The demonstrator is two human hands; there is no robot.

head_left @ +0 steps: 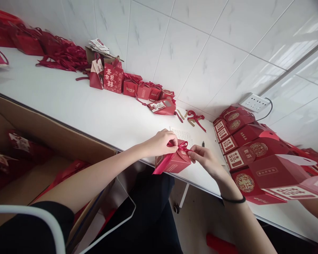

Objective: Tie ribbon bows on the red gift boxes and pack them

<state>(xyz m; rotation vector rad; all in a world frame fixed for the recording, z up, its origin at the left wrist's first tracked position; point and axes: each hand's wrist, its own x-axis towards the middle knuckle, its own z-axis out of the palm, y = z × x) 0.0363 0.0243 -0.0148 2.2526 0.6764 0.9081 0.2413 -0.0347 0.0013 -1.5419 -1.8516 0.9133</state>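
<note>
A red gift box (176, 165) sits at the front edge of the white table, with a dark-red satin ribbon (163, 165) tied in a bow on its top. My left hand (165, 141) is closed, pinching the ribbon at the left of the bow. From the right, my right hand (203, 158) pinches the ribbon's other side between thumb and fingertips. One ribbon tail hangs down over the box's left face. Behind the box lies a sheet of paper with writing (180, 133), partly covered by my left hand and the box. A black pen (203, 144) lies beside it.
Red boxes (234, 160) are stacked at the right, below a white power strip (255, 102). Finished-looking boxes (113, 78) line the tiled wall, near a ribbon pile (66, 58). A cardboard carton (95, 150) stands at the left front. Another person's arm (314, 211) shows at far right.
</note>
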